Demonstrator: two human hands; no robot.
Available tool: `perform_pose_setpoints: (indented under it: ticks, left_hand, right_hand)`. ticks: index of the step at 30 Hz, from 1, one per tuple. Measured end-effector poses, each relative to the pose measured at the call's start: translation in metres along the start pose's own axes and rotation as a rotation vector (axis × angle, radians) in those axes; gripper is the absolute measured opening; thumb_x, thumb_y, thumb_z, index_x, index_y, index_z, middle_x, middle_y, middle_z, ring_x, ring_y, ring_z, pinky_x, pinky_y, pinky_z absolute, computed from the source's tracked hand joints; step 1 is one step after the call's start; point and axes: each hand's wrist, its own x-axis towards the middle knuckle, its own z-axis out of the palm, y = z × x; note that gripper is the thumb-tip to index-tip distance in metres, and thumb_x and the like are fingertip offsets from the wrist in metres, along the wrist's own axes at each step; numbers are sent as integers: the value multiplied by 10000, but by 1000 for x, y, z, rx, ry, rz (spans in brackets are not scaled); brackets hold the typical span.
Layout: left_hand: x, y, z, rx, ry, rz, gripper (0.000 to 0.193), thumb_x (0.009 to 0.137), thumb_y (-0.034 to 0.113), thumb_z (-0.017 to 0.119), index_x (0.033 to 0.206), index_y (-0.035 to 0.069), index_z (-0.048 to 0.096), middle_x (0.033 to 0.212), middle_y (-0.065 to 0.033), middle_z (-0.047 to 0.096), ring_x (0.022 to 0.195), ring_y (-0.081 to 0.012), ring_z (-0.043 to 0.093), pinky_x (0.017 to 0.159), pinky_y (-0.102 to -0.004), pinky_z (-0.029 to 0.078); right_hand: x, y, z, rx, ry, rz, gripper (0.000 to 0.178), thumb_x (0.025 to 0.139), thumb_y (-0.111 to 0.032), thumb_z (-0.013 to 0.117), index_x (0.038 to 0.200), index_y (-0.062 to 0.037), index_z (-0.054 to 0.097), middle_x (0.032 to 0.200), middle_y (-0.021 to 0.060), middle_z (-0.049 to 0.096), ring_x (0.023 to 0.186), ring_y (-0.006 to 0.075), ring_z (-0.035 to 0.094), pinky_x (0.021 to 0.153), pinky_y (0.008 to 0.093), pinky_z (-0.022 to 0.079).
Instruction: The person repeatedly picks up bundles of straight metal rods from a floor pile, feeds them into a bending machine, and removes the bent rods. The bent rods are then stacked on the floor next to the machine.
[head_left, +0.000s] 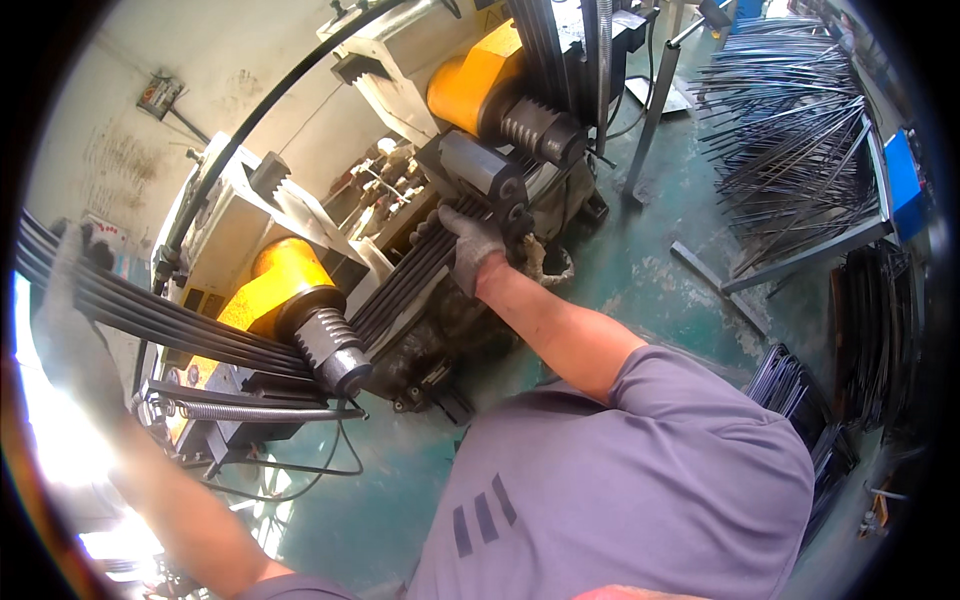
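A bundle of several long dark metal rods (215, 330) slants across the machine from the left edge. Near its left end my left hand (75, 300), in a pale glove and partly washed out by glare, is closed round the rods. My right hand (472, 248), in a grey glove, grips the rods farther along, close to a dark steel block (480, 165). Between my hands the bundle passes at a grooved roller (330, 350) on a yellow housing (285, 280). A second yellow housing (480, 85) bears another grooved roller (540, 130) beyond my right hand.
A big heap of thin metal rods (790, 120) lies in a frame at the far right. A loose bar (720, 290) rests on the green floor (640, 270). More stacked dark rods (870, 340) stand at right. A coil spring (250, 411) and a cable (350, 450) project below the near roller.
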Motion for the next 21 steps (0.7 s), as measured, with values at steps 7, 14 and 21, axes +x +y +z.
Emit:
perform_pose_setpoints:
  ticks: [7, 14, 21]
  left_hand:
    - [22, -15, -4, 308, -85, 337, 418, 1021, 221, 342, 1267, 26, 617, 1120, -122, 690, 1064, -210, 650, 967, -312, 460]
    - [23, -25, -10, 351, -91, 458, 396, 1038, 200, 340, 1259, 25, 618, 1097, -121, 692, 1010, -201, 662, 928, -303, 480]
    - [25, -47, -35, 336, -144, 461, 380, 1042, 217, 377, 1253, -10, 597, 1200, -101, 631, 1120, -202, 595, 962, -341, 488]
  right_hand:
    - [8, -4, -10, 33, 1, 62, 143, 952, -199, 614, 893, -70, 590, 796, 80, 643, 773, 263, 660, 766, 423, 557]
    - [2, -9, -2, -6, -4, 42, 169, 948, -232, 626, 897, -76, 589, 797, 76, 636, 765, 268, 652, 759, 441, 555]
    - [11, 1, -7, 53, 67, 53, 166, 937, -231, 636, 946, -76, 579, 794, 87, 631, 729, 267, 626, 760, 448, 555]
